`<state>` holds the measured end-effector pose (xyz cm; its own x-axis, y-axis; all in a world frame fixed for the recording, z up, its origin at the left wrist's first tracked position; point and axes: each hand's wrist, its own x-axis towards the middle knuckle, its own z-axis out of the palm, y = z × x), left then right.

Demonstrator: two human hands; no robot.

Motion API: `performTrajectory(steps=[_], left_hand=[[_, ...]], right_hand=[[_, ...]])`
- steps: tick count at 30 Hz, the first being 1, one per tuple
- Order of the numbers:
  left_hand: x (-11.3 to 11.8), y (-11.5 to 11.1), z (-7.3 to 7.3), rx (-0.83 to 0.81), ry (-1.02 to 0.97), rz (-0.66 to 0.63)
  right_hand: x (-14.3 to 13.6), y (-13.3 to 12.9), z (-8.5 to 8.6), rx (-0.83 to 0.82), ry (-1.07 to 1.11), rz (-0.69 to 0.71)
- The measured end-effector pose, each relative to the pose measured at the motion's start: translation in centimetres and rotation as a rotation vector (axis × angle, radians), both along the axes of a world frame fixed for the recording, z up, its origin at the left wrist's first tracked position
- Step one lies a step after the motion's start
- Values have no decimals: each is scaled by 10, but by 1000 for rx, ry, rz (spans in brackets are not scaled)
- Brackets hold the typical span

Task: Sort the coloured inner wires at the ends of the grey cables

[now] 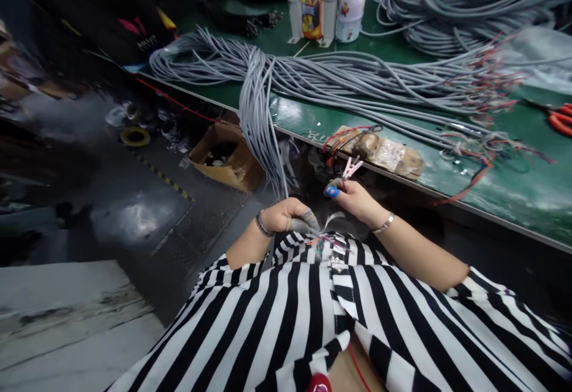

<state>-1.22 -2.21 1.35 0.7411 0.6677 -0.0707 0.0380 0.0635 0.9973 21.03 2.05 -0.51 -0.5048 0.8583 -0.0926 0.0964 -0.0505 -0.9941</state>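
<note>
My left hand (292,216), its fingers partly wrapped in greyish covering, grips the end of a grey cable in front of my striped shirt. Thin coloured wires (320,243) fan out from that end. To its right, my right hand (357,198) is closed, with blue tape round the thumb. A small pink V-shaped clip-like tool (351,168) sticks up from its pinched fingers; the lower part is hidden. The grey cable bundle (259,118) hangs over the bench edge down towards my left hand.
On the green bench (295,112) lie more grey cables with stripped ends (487,82). A wooden block (384,152) with red and black wires sits at the edge. Orange-handled scissors (560,119) lie right; a bottle (352,5) stands behind. A cardboard box (227,162) is below.
</note>
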Motion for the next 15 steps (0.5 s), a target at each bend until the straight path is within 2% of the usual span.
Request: performTrajectory(steps=[1,3,5,7,11,15], left_hand=[[3,-1,0,39,-9,57],[11,-5,-5,78,-53,263],[19,-10,-14,83,-97,485],[26,-15,-22,94,-106,633],[36,-20,-30,172,-40,733],[41,-23,-31,257,27,805]], right_hand=[[5,0,-5,49,-30,-55],[16,-5,-14,118,-55,-99],[26,-13,-17,129,-35,-92],[33,-20,-16,123,29,-58],[34,-27,-8,160,172,92],[20,-29,-2,212,72,31]])
